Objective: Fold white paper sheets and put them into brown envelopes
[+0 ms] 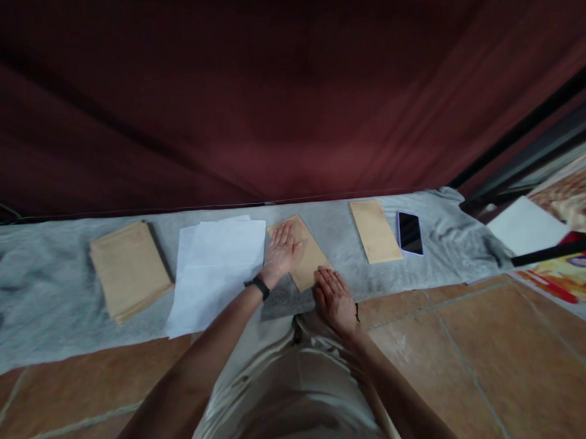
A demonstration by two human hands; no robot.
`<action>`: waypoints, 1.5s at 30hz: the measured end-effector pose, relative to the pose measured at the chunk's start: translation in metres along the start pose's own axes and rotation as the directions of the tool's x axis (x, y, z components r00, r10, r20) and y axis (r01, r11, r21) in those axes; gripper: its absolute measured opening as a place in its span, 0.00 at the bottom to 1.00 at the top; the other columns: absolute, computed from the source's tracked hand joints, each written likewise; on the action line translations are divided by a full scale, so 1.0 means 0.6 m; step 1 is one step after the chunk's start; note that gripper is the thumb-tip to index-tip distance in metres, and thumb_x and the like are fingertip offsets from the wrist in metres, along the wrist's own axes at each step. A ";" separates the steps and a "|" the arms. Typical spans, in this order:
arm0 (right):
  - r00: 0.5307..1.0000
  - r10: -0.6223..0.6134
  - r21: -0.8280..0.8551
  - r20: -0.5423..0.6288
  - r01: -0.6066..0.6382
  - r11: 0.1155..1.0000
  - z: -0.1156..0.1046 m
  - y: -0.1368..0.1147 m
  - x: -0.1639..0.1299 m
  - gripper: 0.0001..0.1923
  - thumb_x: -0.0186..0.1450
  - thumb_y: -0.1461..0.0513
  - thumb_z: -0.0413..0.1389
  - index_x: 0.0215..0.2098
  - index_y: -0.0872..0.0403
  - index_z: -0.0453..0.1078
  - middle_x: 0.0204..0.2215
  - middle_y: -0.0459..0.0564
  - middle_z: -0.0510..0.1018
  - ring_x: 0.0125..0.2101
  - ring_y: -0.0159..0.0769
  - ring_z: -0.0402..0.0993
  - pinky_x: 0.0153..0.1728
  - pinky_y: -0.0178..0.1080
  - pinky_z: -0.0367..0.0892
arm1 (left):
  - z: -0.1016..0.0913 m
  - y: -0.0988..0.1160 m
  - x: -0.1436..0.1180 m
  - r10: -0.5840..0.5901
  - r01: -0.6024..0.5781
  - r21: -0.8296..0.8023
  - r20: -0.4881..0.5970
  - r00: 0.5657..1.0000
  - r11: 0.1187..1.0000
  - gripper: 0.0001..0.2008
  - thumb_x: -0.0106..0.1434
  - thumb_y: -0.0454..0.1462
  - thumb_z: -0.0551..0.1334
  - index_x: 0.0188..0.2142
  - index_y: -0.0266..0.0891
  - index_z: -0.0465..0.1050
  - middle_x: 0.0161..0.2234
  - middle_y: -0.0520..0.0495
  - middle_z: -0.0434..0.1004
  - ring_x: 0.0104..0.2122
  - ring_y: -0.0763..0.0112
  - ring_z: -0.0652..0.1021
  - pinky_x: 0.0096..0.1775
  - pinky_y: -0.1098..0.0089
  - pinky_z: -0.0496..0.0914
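A brown paper envelope [305, 255] lies slanted on the grey cloth [332, 211] in front of me. Flat on its upper left part rests my left hand [281, 251], fingers stretched out. My right hand [335, 299] touches the envelope's lower right corner, its fingers extended and holding nothing. Just left of the envelope are several overlapping white paper sheets [217, 269]. Farther left sits a stack of brown envelopes [131, 270]. Another single brown envelope [376, 231] lies to the right of my hands.
Right of the single envelope is a phone [410, 233] with a dark screen. A dark red curtain [287, 102] hangs behind the cloth. At the far right stand dark metal bars [560, 250], a white sheet [526, 225] and a colourful printed package [571, 280]. Tiled floor [427, 343] lies below.
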State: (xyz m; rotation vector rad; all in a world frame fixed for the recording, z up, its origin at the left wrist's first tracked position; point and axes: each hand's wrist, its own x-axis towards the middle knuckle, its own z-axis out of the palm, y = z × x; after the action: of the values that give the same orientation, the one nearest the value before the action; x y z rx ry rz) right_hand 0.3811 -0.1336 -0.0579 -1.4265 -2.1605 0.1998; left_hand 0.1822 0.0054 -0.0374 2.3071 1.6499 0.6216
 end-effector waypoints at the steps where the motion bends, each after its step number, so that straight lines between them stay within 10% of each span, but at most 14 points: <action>1: 1.000 -0.003 0.004 -0.005 0.003 1.000 0.001 0.001 0.000 0.25 0.75 0.63 0.47 0.69 0.55 0.61 0.65 0.58 0.69 0.68 0.44 0.61 0.68 0.54 0.57 | 0.001 -0.009 0.020 -0.013 0.013 0.008 0.003 1.000 1.000 0.31 0.73 0.42 0.49 0.72 0.31 0.53 0.72 0.35 0.54 0.73 0.53 0.53 0.70 0.49 0.48; 17: 0.996 -0.003 0.124 -0.086 0.014 0.992 0.009 0.014 -0.003 0.25 0.71 0.67 0.47 0.66 0.53 0.63 0.60 0.60 0.74 0.63 0.44 0.67 0.65 0.57 0.63 | 0.033 -0.011 0.050 0.150 -0.159 0.044 0.151 0.977 0.986 0.30 0.73 0.43 0.48 0.71 0.37 0.56 0.72 0.42 0.55 0.72 0.62 0.55 0.71 0.57 0.45; 45: 0.957 0.182 0.317 -0.226 -0.104 0.943 0.008 0.014 -0.015 0.13 0.75 0.61 0.45 0.52 0.51 0.69 0.44 0.54 0.75 0.48 0.44 0.70 0.51 0.49 0.69 | 0.050 0.090 -0.125 0.489 -0.509 0.002 0.277 0.827 0.861 0.30 0.73 0.39 0.51 0.72 0.34 0.52 0.73 0.39 0.53 0.72 0.64 0.54 0.71 0.59 0.47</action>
State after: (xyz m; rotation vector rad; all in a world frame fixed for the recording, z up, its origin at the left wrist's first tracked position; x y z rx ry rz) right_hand 0.3882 -0.1374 -0.0683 -1.3513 -1.7355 0.3655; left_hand 0.2209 -0.0817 -0.0558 2.7542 0.9583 0.3145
